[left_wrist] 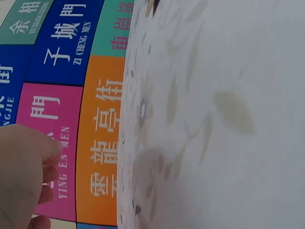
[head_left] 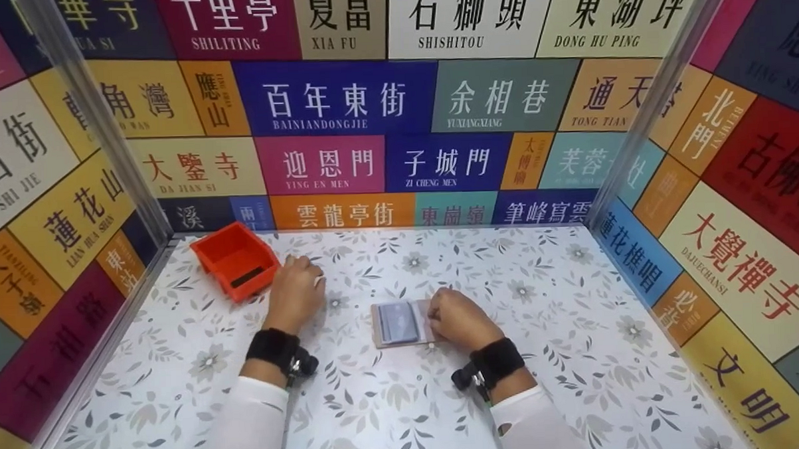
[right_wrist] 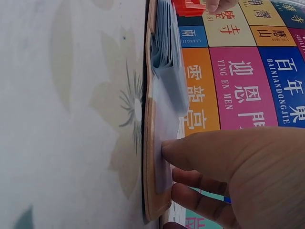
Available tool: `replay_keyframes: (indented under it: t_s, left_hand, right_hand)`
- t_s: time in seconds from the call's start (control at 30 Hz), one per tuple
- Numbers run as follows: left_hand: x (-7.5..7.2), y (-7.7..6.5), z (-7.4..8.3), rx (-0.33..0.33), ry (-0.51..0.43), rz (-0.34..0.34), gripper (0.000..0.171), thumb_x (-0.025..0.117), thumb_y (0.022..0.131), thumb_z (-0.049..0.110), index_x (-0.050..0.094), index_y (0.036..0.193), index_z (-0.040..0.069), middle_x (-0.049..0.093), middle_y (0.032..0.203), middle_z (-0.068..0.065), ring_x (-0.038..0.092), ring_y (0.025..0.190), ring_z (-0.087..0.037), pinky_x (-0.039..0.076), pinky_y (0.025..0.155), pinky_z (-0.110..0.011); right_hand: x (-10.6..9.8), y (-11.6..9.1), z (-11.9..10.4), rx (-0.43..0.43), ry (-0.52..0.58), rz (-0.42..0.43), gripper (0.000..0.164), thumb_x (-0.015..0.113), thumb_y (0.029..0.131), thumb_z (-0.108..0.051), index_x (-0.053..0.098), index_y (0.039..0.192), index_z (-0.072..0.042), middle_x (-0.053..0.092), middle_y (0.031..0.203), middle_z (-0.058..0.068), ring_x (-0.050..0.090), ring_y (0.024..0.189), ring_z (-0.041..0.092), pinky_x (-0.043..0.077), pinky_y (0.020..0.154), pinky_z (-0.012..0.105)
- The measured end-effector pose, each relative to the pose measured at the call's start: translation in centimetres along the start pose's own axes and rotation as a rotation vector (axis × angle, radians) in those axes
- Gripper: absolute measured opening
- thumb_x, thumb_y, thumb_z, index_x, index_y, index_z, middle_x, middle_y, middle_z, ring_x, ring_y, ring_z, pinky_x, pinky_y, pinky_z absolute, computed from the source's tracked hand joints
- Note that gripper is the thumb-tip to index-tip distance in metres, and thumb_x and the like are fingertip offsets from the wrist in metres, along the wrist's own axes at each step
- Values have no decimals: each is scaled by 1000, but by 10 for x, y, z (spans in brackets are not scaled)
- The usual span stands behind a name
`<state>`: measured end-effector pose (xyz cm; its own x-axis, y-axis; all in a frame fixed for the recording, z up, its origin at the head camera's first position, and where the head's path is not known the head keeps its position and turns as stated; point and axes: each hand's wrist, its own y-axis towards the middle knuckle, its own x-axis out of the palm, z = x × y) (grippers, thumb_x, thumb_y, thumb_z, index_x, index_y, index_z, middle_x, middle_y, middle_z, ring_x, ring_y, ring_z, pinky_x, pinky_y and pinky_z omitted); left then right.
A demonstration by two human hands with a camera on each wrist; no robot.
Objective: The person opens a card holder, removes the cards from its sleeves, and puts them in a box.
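Observation:
An opened card holder (head_left: 378,328) with a tan cover lies on the table, and a stack of translucent plastic sleeves (head_left: 399,321) rises from its middle. At its right edge my right hand (head_left: 466,318) pinches the holder. The right wrist view shows the thumb (right_wrist: 178,152) on a clear sleeve (right_wrist: 164,129) against the tan cover (right_wrist: 149,191), the other fingers curled at the edge. My left hand (head_left: 297,291) is beside an orange-red plastic bin (head_left: 238,260), to its right, fingers loosely bent. I see nothing in it; the left wrist view catches only part of this hand (left_wrist: 24,176).
The bin stands at the back left of the table (head_left: 353,412), which has a leaf-and-flower pattern. Panels with coloured place-name signs (head_left: 335,97) enclose the back and both sides. Black straps with small cameras (head_left: 305,364) sit on both wrists.

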<state>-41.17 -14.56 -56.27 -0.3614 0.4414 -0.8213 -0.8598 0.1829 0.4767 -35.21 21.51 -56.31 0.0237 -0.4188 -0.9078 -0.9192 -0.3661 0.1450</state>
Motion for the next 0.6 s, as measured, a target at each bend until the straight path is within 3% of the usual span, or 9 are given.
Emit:
replay_keyframes:
  t_s: [0.17, 0.33, 0.43, 0.6]
  left_hand:
    - [16, -5, 39, 46, -94, -162, 19, 81, 104, 19, 86, 118, 7, 74, 116, -9, 69, 115, -32, 58, 103, -52]
    - [21, -13, 69, 163, -180, -259, 24, 83, 101, 20, 86, 122, 9, 75, 120, -6, 71, 120, -30, 59, 110, -49]
    - [21, -18, 81, 205, -228, -329, 33, 86, 96, 23, 86, 126, 11, 74, 122, -4, 69, 120, -25, 60, 109, -46]
    - [21, -27, 87, 173, -238, -459, 48, 87, 95, 28, 81, 141, 18, 70, 137, 0, 66, 131, -23, 57, 115, -47]
  right_hand:
    - [-3, 1, 1, 39, 14, -9, 5, 82, 97, -6, 84, 102, -6, 71, 105, 6, 70, 100, 25, 63, 96, 47]
    - [-5, 2, 0, 43, 12, -10, 4, 82, 98, -8, 82, 101, -5, 72, 105, 6, 70, 100, 26, 63, 97, 47]
    - [-3, 2, -1, 35, 16, -14, 4, 82, 98, -8, 82, 100, -6, 72, 106, 6, 71, 100, 27, 63, 97, 48]
    - [0, 1, -2, 32, 12, -20, 4, 83, 97, -8, 83, 101, -6, 72, 105, 6, 72, 100, 28, 63, 97, 48]
